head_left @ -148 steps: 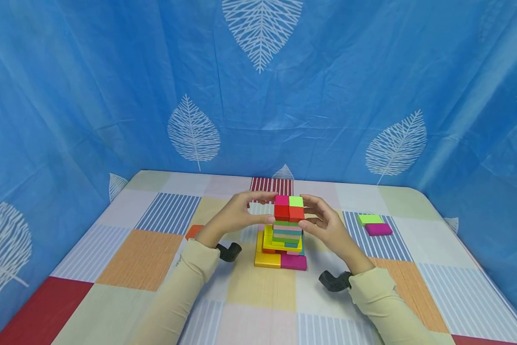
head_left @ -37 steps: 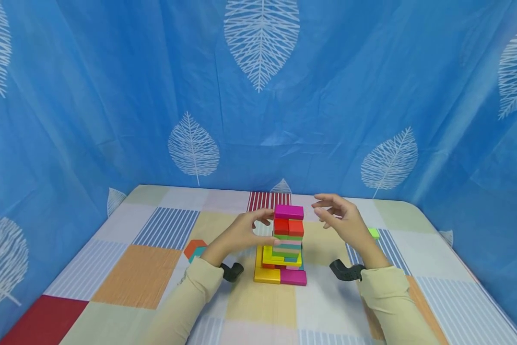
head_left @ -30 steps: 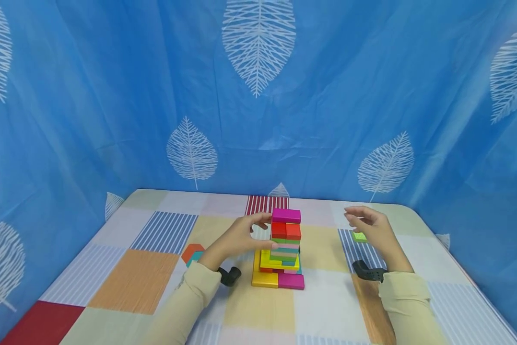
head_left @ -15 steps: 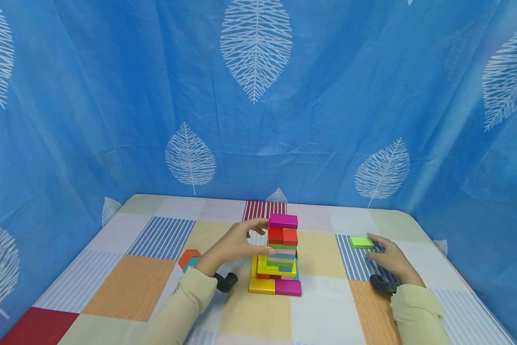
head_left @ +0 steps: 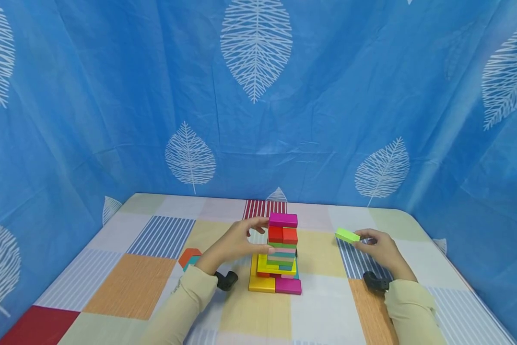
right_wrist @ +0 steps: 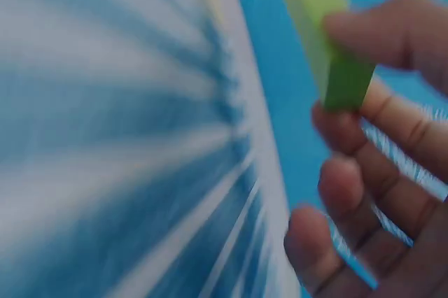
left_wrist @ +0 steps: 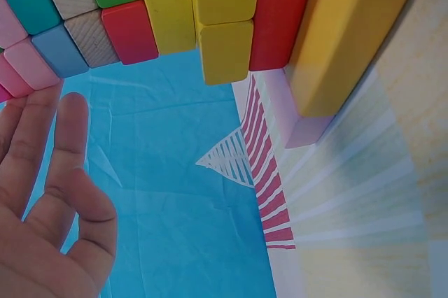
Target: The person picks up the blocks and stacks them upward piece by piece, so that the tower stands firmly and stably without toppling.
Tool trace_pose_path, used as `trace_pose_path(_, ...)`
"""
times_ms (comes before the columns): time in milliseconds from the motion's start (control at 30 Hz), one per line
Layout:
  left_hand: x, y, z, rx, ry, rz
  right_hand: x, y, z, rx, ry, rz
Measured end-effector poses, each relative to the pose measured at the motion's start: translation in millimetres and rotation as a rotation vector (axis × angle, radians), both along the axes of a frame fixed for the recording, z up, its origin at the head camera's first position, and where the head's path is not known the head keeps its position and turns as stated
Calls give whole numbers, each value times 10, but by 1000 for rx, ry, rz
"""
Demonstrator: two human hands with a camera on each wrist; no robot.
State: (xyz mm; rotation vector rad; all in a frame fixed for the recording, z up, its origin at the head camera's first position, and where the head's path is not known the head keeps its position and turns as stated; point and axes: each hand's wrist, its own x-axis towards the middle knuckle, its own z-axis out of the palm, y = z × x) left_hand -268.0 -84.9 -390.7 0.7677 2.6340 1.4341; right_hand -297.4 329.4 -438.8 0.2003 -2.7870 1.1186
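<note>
A tower of coloured blocks (head_left: 281,262) stands mid-table, crossed by a magenta block (head_left: 283,220) on top. My left hand (head_left: 237,239) is at the tower's left side, its fingers and thumb spread loosely. In the left wrist view, the fingertips of the left hand (left_wrist: 52,193) are right at pink blocks (left_wrist: 31,64) high on the stack. Away to the right, my right hand (head_left: 381,247) pinches a lime green block (head_left: 347,235) by one end, above the striped patch. The right wrist view has the thumb of my right hand (right_wrist: 392,165) pressed on the block's side.
Behind the left wrist lie an orange block (head_left: 189,256) and a teal block (head_left: 191,262), partly hidden by the arm. A patchwork cloth (head_left: 327,306) covers the table, with a blue leaf-print curtain (head_left: 319,105) behind it.
A magenta block now tops the tower. My right hand went from the tower to the right, took hold of the lime green block and lifted it slightly leftward. The left hand stayed by the tower.
</note>
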Motion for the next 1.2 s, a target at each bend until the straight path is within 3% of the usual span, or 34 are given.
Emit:
trace_pose_path(567,-18,-24,10,-2,-19,9,167,-562,622,-230,286,262)
trace_pose_path(800,-23,-23,18,0,-25,4,312,-821,802,-334,338,403)
trace_pose_path(967,-21,-16,28,5,-30,0,390,-989,860,-344,333,486)
trace_pose_path(1200,-30,-5,19,11,-30,-15,460,-1192,840,-233,327,513)
